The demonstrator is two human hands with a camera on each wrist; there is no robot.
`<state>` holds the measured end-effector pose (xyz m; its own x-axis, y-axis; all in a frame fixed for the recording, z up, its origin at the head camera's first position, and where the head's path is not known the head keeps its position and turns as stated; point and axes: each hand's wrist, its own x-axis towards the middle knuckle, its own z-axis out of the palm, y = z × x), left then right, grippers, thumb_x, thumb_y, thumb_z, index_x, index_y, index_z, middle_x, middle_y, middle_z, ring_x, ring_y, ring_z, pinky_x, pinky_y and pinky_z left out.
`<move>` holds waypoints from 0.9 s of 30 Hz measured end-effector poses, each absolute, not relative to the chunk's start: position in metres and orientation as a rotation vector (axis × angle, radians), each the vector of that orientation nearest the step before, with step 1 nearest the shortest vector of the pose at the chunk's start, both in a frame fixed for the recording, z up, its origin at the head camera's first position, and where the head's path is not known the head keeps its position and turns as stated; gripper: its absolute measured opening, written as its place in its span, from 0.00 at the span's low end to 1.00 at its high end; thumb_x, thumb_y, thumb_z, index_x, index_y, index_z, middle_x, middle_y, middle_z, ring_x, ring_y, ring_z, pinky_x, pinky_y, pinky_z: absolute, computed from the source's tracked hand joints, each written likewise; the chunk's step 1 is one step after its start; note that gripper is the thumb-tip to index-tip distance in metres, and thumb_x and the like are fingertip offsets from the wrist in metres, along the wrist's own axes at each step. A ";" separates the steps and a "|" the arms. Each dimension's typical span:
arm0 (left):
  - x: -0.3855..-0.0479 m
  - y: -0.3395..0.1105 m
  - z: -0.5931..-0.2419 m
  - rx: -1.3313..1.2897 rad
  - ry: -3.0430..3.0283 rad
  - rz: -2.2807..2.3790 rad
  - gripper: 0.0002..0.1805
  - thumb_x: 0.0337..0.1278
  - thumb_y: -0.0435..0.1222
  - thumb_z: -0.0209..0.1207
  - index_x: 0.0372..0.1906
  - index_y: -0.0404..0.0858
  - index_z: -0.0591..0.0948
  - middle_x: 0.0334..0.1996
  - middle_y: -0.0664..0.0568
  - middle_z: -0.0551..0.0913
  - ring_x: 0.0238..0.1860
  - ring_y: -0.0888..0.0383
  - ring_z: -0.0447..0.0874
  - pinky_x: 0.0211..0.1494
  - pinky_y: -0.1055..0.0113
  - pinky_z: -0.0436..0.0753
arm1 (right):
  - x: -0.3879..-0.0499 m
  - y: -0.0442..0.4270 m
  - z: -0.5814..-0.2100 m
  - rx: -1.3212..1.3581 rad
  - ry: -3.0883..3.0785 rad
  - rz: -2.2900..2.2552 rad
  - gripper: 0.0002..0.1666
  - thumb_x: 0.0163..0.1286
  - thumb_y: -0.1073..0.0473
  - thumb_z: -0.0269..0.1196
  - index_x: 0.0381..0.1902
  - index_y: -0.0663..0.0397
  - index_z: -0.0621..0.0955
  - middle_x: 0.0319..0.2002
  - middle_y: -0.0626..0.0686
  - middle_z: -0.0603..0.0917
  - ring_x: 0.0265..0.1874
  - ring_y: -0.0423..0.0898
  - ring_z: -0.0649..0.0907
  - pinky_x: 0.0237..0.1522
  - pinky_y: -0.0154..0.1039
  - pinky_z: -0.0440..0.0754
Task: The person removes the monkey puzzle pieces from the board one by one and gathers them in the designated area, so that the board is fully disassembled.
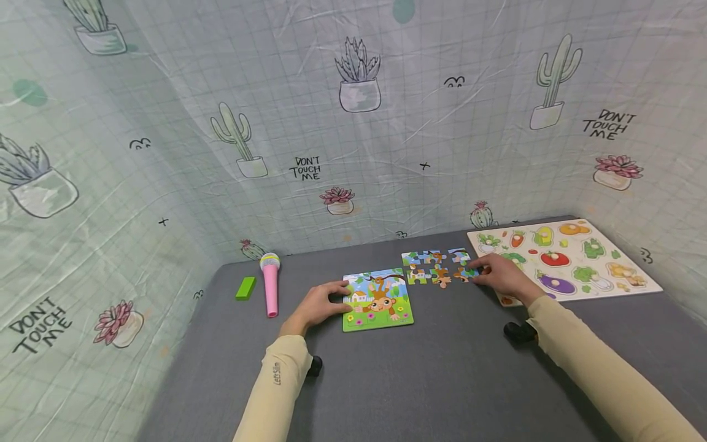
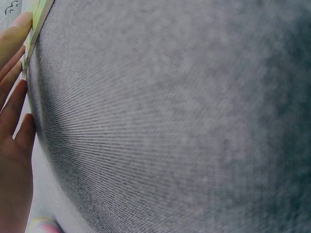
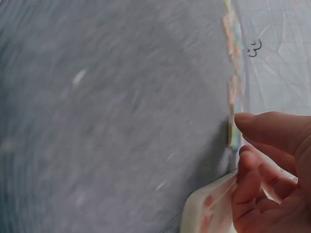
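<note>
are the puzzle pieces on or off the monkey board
Off: the puzzle pieces lie on the gray table, to the monkey board's right.

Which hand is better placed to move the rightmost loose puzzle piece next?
The right hand, I'd judge: its fingertips are at that puzzle piece. The left hand is at the left edge of the monkey board, which lies between it and the piece.

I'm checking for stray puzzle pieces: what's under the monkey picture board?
Gray tabletop shows along the near edge of the monkey picture board; puzzle pieces lie by its far right corner. Whatever is directly beneath it is covered.
</note>
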<state>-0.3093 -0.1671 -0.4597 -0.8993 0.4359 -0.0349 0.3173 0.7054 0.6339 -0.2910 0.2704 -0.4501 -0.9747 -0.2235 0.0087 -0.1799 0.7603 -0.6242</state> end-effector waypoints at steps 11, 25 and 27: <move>-0.310 -0.167 -0.460 0.606 2.737 0.963 0.22 0.52 0.43 0.71 0.53 0.44 0.85 0.65 0.56 0.75 0.70 0.51 0.65 0.72 0.51 0.62 | -0.287 0.209 -0.430 -0.406 2.879 -1.094 0.20 0.70 0.61 0.60 0.56 0.68 0.79 0.56 0.68 0.78 0.48 0.62 0.81 0.39 0.50 0.82; -0.311 -0.166 -0.462 0.621 2.762 0.952 0.20 0.52 0.43 0.71 0.52 0.44 0.85 0.65 0.56 0.75 0.70 0.51 0.66 0.71 0.51 0.63 | -0.263 0.082 -0.437 -0.618 2.541 -1.353 0.20 0.71 0.59 0.61 0.57 0.64 0.80 0.54 0.60 0.82 0.50 0.55 0.82 0.47 0.43 0.81; -0.311 -0.166 -0.462 0.641 2.767 0.952 0.20 0.52 0.42 0.71 0.52 0.43 0.85 0.65 0.55 0.75 0.69 0.50 0.66 0.71 0.51 0.64 | -0.262 0.072 -0.439 -0.627 2.528 -1.366 0.21 0.71 0.59 0.61 0.58 0.63 0.80 0.54 0.59 0.82 0.51 0.55 0.82 0.48 0.43 0.81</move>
